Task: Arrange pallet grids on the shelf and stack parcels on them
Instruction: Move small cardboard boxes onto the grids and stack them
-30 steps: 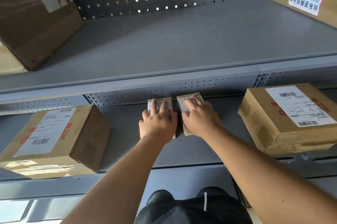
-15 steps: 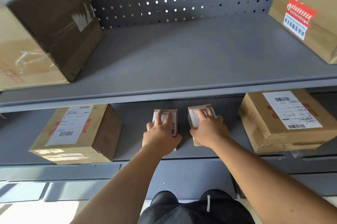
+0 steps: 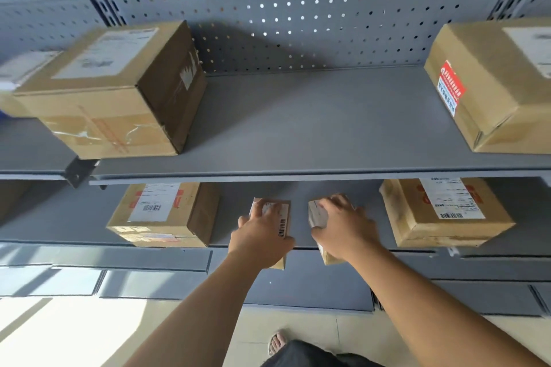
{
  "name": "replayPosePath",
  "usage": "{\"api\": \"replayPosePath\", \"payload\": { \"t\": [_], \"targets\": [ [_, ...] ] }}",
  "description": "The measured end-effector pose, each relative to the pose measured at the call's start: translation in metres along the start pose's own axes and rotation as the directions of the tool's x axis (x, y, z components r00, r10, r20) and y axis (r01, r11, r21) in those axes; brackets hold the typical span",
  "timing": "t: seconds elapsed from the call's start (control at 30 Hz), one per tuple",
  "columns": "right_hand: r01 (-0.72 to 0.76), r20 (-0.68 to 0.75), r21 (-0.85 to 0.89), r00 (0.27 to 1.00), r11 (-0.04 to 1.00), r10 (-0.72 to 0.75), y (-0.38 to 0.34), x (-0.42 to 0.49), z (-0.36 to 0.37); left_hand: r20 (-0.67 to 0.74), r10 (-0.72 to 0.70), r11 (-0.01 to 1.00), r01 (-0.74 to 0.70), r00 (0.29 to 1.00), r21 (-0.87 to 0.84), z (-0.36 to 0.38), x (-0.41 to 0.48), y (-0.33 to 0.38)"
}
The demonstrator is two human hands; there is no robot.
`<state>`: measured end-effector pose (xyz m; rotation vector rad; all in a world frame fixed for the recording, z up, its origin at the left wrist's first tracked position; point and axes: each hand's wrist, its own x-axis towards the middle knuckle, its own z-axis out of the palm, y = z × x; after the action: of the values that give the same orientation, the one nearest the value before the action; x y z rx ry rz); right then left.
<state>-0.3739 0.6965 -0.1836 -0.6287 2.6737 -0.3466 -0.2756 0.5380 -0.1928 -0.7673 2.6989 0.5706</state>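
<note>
So here's where we're at. Our left hand (image 3: 262, 237) is clamped over a small brown cardboard parcel with a barcode strip (image 3: 283, 219), with the fingers (image 3: 262, 205) curled across its top and the thumb hooked on the right side. Our right hand (image 3: 343, 229) has the same sort of hold on a second small brown cardboard parcel (image 3: 316, 214), fingers over the top, thumb on the left face.

Both little parcels are at the middle of the lower grey metal shelf (image 3: 231, 208), side by side with a gap between them. Their near ends stick out past its front edge. We can't tell if they're resting on it or lifted just off.

Toward the left end of that shelf sits a medium cardboard box with a white shipping label (image 3: 162, 214), and toward the right end a flatter labelled cardboard box (image 3: 444, 211). Both are well apart from our hands.

On the upper grey shelf (image 3: 298, 128) there's a big taped cardboard box (image 3: 113, 92) at the left end, close to the front edge, and a cardboard box with a red sticker (image 3: 492, 83) at the right end. A grey pegboard panel (image 3: 298, 8) runs behind.
</note>
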Motion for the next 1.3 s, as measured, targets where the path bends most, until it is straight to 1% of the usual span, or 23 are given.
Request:
{"api": "replayPosePath", "payload": {
  "t": [0.1,0.2,0.37,0.53,0.67,0.77,0.87,1.0,1.17,1.3],
  "targets": [
    [0.067,-0.033,0.004,0.997,0.998,-0.067,-0.007,-0.015,-0.008,-0.056,-0.027,0.999,0.025,0.998,-0.027,-0.003,-0.018,0.0],
    [0.126,-0.038,-0.004,0.991,0.992,-0.126,-0.013,-0.031,-0.013,-0.11,-0.114,0.99,0.104,0.987,-0.094,-0.009,-0.04,-0.006],
    [0.226,-0.044,0.023,0.973,0.974,-0.225,-0.026,-0.053,-0.015,-0.217,-0.197,0.978,0.175,0.956,-0.117,-0.019,-0.087,-0.018],
    [0.337,-0.03,0.03,0.941,0.941,-0.336,-0.053,-0.079,-0.013,-0.298,-0.349,0.937,0.319,0.889,-0.144,-0.031,-0.138,-0.028],
    [0.429,-0.018,0.04,0.903,0.902,-0.429,-0.086,-0.101,-0.013,-0.346,-0.444,0.896,0.399,0.827,-0.197,-0.047,-0.175,-0.048],
    [0.511,-0.029,0.056,0.859,0.858,-0.51,-0.118,-0.116,-0.018,-0.397,-0.502,0.865,0.441,0.768,-0.239,-0.063,-0.201,-0.068],
    [0.594,-0.044,0.06,0.805,0.802,-0.592,-0.157,-0.13,-0.025,-0.419,-0.555,0.832,0.467,0.719,-0.3,-0.082,-0.223,-0.086],
    [0.674,-0.063,0.061,0.739,0.737,-0.671,-0.216,-0.145,-0.035,-0.468,-0.589,0.808,0.483,0.659,-0.338,-0.107,-0.248,-0.12],
    [0.745,-0.112,0.049,0.667,0.666,-0.737,-0.299,-0.164,-0.035,-0.537,-0.613,0.789,0.484,0.58,-0.379,-0.134,-0.275,-0.185],
    [0.782,-0.162,0.05,0.62,0.621,-0.768,-0.371,-0.181,-0.029,-0.566,-0.623,0.78,0.482,0.54,-0.399,-0.161,-0.299,-0.241]
  ]
}}
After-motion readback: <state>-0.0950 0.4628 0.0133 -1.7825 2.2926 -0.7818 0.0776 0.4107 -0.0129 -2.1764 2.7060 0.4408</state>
